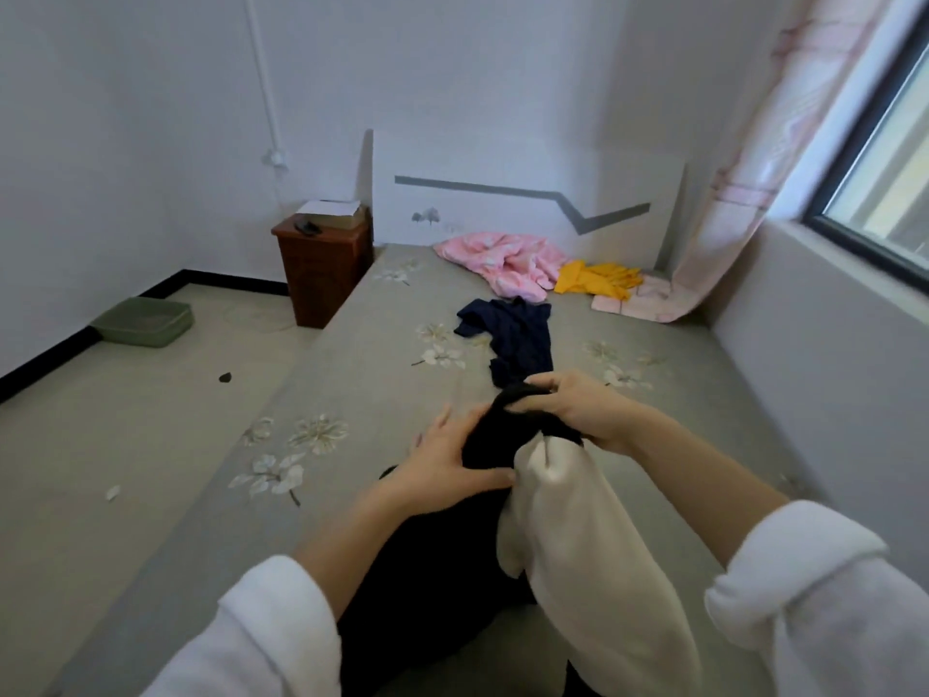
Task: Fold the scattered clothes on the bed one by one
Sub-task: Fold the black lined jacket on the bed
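While bunched on the bed (352,354) — black-and-cream garment (553,520), both hands' grip closed round it.

black-and-cream garment (578,570) running off the bottom edge, shape unclear | left hand (447,465) fingertips sinking into black cloth | navy garment (513,339) near end hiding behind right hand (578,410) | nightstand (324,266) items showing too small to identify | curtain (744,193) and window (885,183) being cropped at right edge
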Tool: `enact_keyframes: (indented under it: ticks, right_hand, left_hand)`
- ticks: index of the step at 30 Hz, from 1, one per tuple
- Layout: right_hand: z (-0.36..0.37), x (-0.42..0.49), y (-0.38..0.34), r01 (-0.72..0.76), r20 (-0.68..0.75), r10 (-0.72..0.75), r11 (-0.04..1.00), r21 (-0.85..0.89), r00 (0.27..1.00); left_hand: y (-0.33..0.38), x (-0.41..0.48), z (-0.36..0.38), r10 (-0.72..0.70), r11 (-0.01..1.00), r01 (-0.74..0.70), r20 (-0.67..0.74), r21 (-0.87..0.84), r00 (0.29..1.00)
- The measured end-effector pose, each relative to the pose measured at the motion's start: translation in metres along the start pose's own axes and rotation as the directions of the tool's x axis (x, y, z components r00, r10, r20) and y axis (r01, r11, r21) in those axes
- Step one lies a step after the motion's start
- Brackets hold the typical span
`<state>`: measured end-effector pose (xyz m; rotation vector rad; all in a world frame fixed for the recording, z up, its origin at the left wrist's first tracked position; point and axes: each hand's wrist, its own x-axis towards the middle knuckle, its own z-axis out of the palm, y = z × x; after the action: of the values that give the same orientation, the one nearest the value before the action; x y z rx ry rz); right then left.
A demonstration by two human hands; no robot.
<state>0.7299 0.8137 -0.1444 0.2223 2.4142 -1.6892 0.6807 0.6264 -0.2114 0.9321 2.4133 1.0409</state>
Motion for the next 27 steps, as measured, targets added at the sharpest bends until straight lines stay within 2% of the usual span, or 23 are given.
enact_keyframes:
  ticks: [1,3,6,11,14,16,18,20,21,22,23,25,26,27]
  right_hand:
    - [0.000,-0.003,0.002,-0.025,-0.016,0.025,0.999,-0.033,1.000]
    - [-0.007,-0.008,0.005,-0.043,-0.135,0.030,0.995,-0.092,0.990]
    - [-0.022,-0.020,0.009,-0.011,-0.337,-0.030,0.993,-0.119,0.941]
    - [-0.029,-0.045,0.029,0.044,-0.334,-0.054,0.998,-0.037,0.941]
    - [-0.023,-0.053,0.051,0.017,-0.395,-0.035,0.999,-0.049,0.918]
    - [-0.015,-0.054,0.064,-0.019,-0.543,-0.051,0.992,-0.123,0.838]
    - [-0.005,-0.052,0.074,-0.010,-0.698,-0.154,0.974,-0.225,0.700]
    - [0.007,-0.051,0.080,0.058,-0.735,-0.343,0.922,-0.384,0.585]
    - [0.014,-0.049,0.083,0.095,-0.707,-0.417,0.889,-0.448,0.571]
    - [0.020,-0.048,0.087,0.119,-0.662,-0.442,0.873,-0.474,0.605]
    - [0.027,-0.048,0.090,0.119,-0.605,-0.410,0.879,-0.462,0.683]
    - [0.038,-0.043,0.100,0.063,-0.412,-0.219,0.931,-0.360,0.884]
    - [0.043,-0.039,0.108,0.007,-0.305,-0.092,0.963,-0.268,0.948]
    - [0.046,-0.036,0.114,-0.049,-0.217,0.018,0.989,-0.140,0.976]
  left_hand:
    - [0.002,0.003,0.005,0.000,0.997,-0.001,-0.013,-0.074,1.000]
    - [0.014,0.005,0.006,-0.035,0.973,0.023,-0.049,-0.229,0.998]
    - [0.032,0.007,-0.002,-0.056,0.955,0.032,-0.074,-0.293,0.996]
    - [0.046,0.013,-0.017,-0.042,0.946,-0.033,-0.221,-0.323,0.974]
    - [0.053,0.014,-0.030,-0.082,0.932,-0.030,-0.289,-0.361,0.954]
    - [0.054,0.017,-0.040,-0.139,0.903,-0.009,-0.311,-0.429,0.940]
    - [0.055,0.021,-0.052,-0.193,0.859,-0.003,-0.328,-0.513,0.925]
    - [0.058,0.023,-0.063,-0.270,0.780,-0.007,-0.346,-0.626,0.899]
    - [0.059,0.024,-0.068,-0.305,0.742,-0.015,-0.357,-0.671,0.883]
    - [0.061,0.024,-0.072,-0.333,0.705,-0.027,-0.364,-0.709,0.870]
    - [0.062,0.024,-0.076,-0.349,0.670,-0.042,-0.365,-0.741,0.863]
    - [0.065,0.023,-0.083,-0.356,0.620,-0.057,-0.345,-0.783,0.868]
    - [0.067,0.022,-0.085,-0.355,0.610,-0.056,-0.335,-0.791,0.873]
    - [0.069,0.021,-0.087,-0.353,0.598,-0.054,-0.323,-0.800,0.878]
